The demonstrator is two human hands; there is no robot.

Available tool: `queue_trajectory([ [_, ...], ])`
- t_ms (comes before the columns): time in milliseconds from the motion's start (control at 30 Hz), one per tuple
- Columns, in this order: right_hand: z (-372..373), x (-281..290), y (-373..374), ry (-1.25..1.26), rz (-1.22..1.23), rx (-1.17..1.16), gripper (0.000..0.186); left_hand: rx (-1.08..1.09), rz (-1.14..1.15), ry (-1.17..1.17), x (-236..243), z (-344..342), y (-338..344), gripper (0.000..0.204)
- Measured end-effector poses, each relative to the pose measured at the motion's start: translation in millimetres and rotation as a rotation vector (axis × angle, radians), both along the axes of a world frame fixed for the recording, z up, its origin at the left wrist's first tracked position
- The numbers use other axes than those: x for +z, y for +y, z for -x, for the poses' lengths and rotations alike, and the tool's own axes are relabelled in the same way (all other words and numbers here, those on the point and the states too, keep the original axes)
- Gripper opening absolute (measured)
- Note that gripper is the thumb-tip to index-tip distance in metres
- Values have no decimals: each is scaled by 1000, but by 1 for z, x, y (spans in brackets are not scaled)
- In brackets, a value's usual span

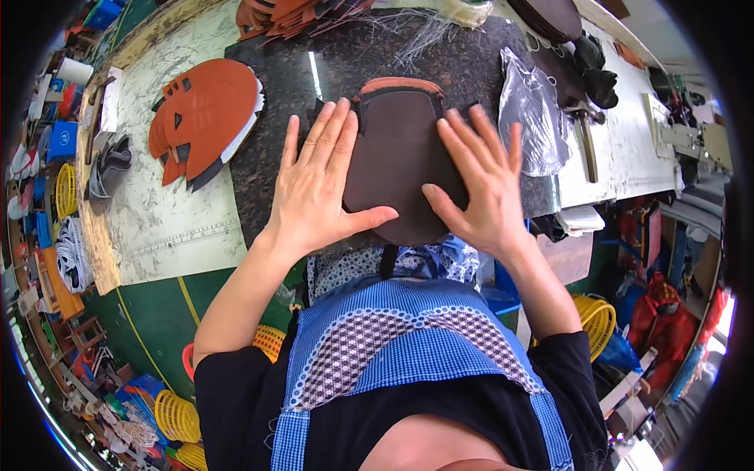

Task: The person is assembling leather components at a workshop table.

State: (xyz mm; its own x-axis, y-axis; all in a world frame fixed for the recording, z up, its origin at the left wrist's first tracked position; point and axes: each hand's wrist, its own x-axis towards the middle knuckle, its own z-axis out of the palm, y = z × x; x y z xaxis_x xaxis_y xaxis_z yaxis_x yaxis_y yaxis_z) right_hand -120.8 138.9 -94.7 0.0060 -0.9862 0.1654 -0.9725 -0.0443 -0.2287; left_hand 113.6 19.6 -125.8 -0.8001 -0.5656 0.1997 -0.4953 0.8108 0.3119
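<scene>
A dark brown, round-ended flat piece [397, 161], apparently leather, lies on the dark speckled stone slab [263, 102] in front of me. An orange-brown layer [402, 82] with a black edge shows at its far end. My left hand [318, 177] lies flat along its left side, fingers stretched forward and thumb across its near part. On the opposite side my right hand [483, 177] is open too, with fingers spread and slightly blurred, and its thumb points inward over the piece. Neither hand grips anything.
Orange-brown cut pieces [208, 114] are stacked at left on the white worktop [169, 235]; another pile [302, 16] stands at the far edge. To the right are a crinkled clear plastic bag [534, 118], a hammer [587, 145] and dark oval pieces [550, 16]. Yellow baskets [177, 416] stand below.
</scene>
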Motion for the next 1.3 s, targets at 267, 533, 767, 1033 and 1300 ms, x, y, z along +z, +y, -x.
queue_trajectory([
  [267, -12, -17, -42, 0, 103, 188, 89, -28, 2, 3, -1, 5, -1, 120],
  [533, 57, 13, 28, -1248, 82, -467, 46, 324, -646, 762, 5, -17, 6, 118],
  [767, 31, 18, 22, -1631, -336, -484, 45, 250, -1252, 581, 29, 6, 2, 54],
  [1033, 14, 17, 44, -1189, 135, -203, 68, 375, -1492, 942, 34, 49, 37, 40],
  [1300, 241, 113, -42, -1533, 323, -360, 46, -68, -1177, 824, 55, 79, 9, 31],
])
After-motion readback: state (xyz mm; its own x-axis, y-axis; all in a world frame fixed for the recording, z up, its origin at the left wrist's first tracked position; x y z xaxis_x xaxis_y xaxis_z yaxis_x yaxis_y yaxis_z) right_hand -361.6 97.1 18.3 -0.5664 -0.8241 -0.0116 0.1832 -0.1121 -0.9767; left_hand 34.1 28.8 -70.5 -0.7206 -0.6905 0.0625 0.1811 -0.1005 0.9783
